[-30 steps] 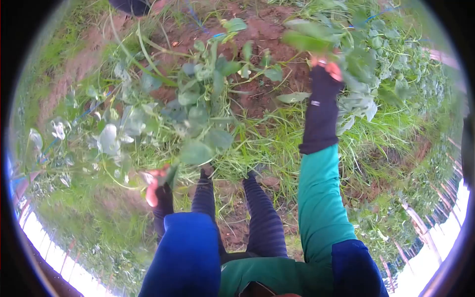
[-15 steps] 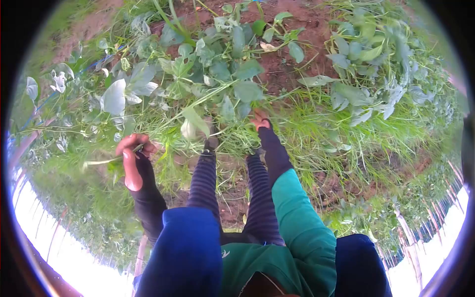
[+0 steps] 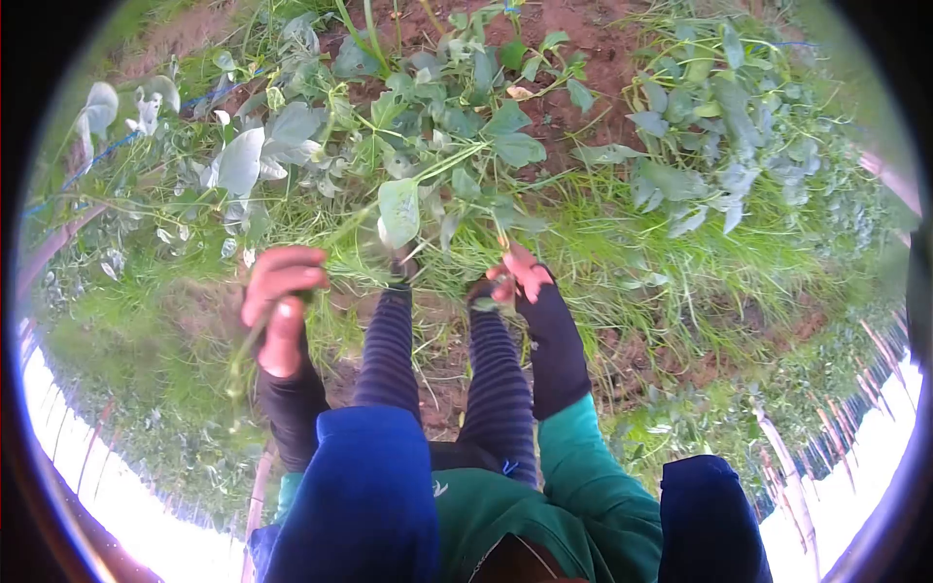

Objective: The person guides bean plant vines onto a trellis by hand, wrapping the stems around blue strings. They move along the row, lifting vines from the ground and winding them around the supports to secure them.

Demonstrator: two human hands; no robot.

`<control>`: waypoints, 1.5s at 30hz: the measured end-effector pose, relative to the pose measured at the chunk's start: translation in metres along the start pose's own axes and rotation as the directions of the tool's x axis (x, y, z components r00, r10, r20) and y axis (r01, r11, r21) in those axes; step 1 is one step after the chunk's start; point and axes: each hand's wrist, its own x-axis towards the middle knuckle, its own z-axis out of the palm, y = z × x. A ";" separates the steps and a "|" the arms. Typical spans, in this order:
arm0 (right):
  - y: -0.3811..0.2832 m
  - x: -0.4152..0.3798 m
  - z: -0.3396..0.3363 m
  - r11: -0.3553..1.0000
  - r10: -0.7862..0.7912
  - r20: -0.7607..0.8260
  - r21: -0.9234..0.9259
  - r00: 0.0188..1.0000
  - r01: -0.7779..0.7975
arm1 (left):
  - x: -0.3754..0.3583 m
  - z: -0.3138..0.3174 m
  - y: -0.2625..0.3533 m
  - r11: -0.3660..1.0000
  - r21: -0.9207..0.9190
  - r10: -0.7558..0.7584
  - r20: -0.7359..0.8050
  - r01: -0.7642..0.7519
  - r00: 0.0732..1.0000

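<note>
My left hand (image 3: 284,301) is raised at the left, in a dark sleeve, fingers curled around a thin green plant stem (image 3: 240,374) whose lower part hangs blurred beneath it. My right hand (image 3: 528,274) is low by my right foot, under the leafy plant (image 3: 505,136). Its fingers are bent inward, and what lies between them is too small to make out. Between the hands, a broad pale leaf (image 3: 398,212) hangs from a long light-green stalk (image 3: 452,162). Tufts of thin grass (image 3: 447,262) surround my feet.
Leafy plants stand at the left and at the right (image 3: 690,146), with reddish soil (image 3: 573,49) between them. Blue string (image 3: 209,94) runs through the left foliage. Wooden stakes (image 3: 787,466) rise along the lower right. My striped trouser legs (image 3: 496,389) are below my hands.
My left hand has turned and moved slightly right and down, its stem now hanging downward. My right hand has come down a little, showing more of its fingers. The pale leaf has shifted right.
</note>
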 end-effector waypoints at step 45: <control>0.000 -0.125 0.118 0.320 -0.410 0.017 -0.934 0.912 0.162 | -0.060 0.097 -0.041 0.501 -0.099 -0.778 0.384 0.860 0.497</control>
